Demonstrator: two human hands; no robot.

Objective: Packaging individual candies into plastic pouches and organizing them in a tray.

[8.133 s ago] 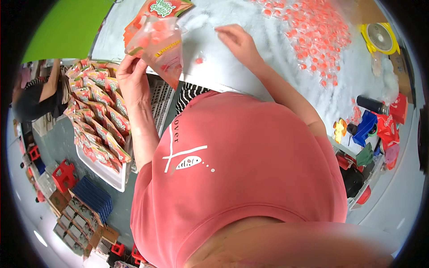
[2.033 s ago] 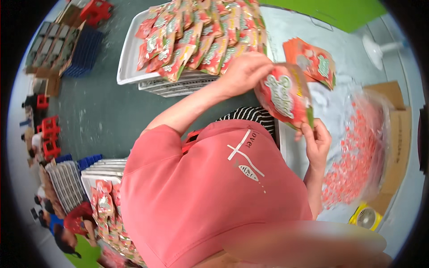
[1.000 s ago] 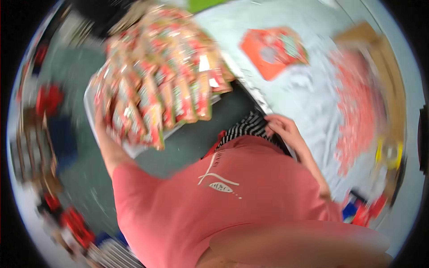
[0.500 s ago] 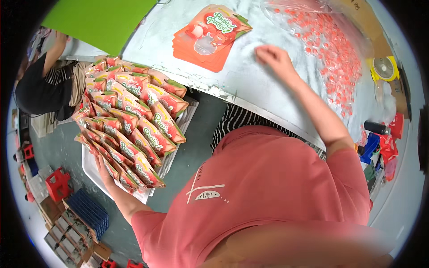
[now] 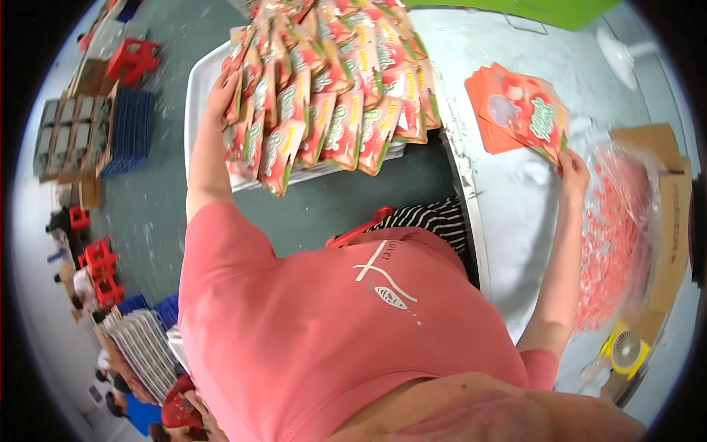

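Note:
Many filled red candy pouches (image 5: 342, 129) stand in rows on a white tray (image 5: 199, 103) at the upper left. My left hand (image 5: 221, 94) rests along the outermost pouch on the left side of these rows, its fingers stretched out. At the right, a fanned stack of flat red pouches (image 5: 492, 131) lies on the pale tabletop. My right hand (image 5: 574, 175) pinches the corner of the top flat pouch (image 5: 536, 110), beside its green edge. Part of the right fingertips is hidden behind the pouch.
A clear plastic bag of small wrapped red candies (image 5: 618, 228) lies beyond my right forearm, near a cardboard box (image 5: 666, 243) and a yellow fan (image 5: 626, 350). A green panel (image 5: 508, 18) borders the table's far end. Red stools (image 5: 132, 60) and blue crates (image 5: 131, 132) stand left.
The view has turned toward the left. My right hand has gone from bare tabletop to the corner of the top flat pouch. My left hand stays against the filled pouches.

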